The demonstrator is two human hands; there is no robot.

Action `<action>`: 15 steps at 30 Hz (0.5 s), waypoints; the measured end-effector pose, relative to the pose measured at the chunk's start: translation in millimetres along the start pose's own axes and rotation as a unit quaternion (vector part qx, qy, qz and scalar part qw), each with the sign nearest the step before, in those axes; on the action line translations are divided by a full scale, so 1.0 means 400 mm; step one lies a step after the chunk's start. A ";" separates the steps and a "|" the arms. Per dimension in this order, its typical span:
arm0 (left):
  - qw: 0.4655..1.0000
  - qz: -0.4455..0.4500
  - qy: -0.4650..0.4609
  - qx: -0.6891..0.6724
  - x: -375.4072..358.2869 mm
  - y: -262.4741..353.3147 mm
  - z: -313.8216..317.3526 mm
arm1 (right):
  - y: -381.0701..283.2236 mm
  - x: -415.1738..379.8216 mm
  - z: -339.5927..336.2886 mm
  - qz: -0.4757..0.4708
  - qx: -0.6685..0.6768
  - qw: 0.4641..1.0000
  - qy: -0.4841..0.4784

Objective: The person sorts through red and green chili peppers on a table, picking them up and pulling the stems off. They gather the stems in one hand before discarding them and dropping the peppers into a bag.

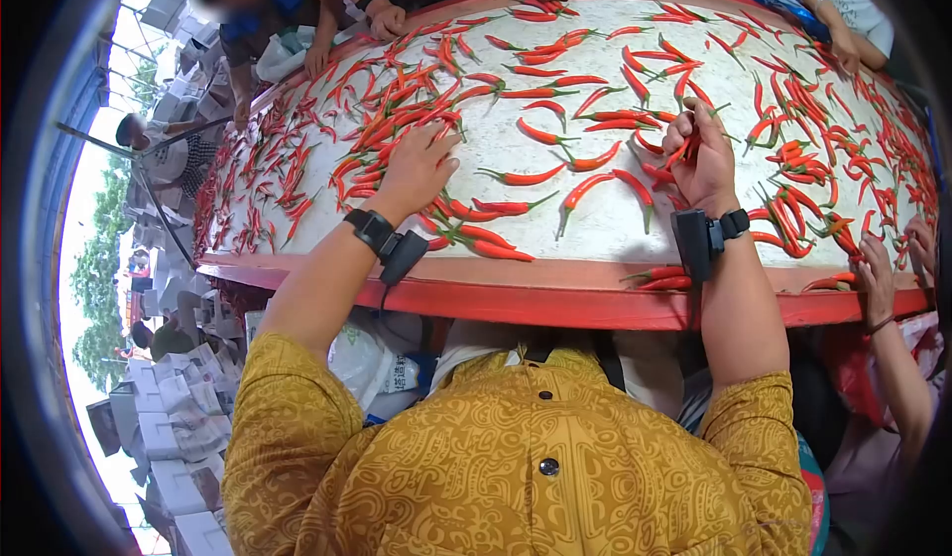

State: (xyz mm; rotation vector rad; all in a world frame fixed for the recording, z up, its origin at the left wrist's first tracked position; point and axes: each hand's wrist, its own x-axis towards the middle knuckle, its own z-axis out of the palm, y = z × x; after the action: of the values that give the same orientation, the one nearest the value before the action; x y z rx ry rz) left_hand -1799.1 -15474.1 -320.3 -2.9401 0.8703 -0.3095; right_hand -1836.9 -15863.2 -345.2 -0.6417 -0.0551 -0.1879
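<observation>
Fingers of the right hand (702, 159) clasp several red chillies (691, 145); left hand (416, 167) lies spread, empty, on the tabletop (595, 244). Gathering best continues toward twelve o'clock, stems aligned.

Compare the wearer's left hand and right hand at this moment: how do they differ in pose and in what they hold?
The left hand lies flat, palm down, fingers spread over loose red chillies on the round table; the right hand is curled and raised on edge. The left hand grips nothing; the right hand clasps a small bunch of chillies. Both reach over the table's red rim and wear black wrist devices.
</observation>
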 end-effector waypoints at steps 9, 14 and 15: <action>0.982 0.027 -0.067 -0.176 -0.125 0.182 -0.055 | -0.099 -0.003 -0.066 0.014 0.010 1.000 -0.011; 0.995 -0.010 0.020 -0.099 -0.090 0.078 -0.027 | -0.151 0.008 -0.123 0.009 0.011 1.000 -0.008; 0.993 -0.055 0.020 -0.101 -0.070 0.075 -0.027 | -0.164 0.010 -0.133 0.002 0.012 1.000 -0.014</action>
State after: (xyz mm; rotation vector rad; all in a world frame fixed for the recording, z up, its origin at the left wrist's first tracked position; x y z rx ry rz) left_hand -1840.5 -15484.1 -317.9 -3.1874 0.7890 -0.3022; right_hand -1845.9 -15947.2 -348.7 -0.6203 -0.0839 -0.1738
